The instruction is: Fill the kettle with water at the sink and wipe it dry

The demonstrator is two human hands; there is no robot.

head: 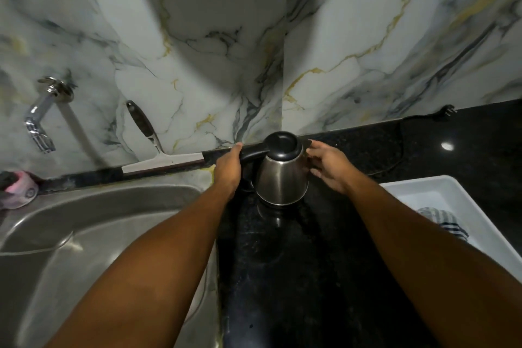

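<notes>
Left hand [227, 167] grips kettle [281, 178] handle; right hand [329, 168] steadies body.

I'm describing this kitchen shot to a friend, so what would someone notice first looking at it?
The steel kettle stands at centre on the black counter, its black lid shut, with the left hand on its handle and the right hand against its side. To the left lies the steel sink, with a chrome tap on the marbled wall above.
</notes>
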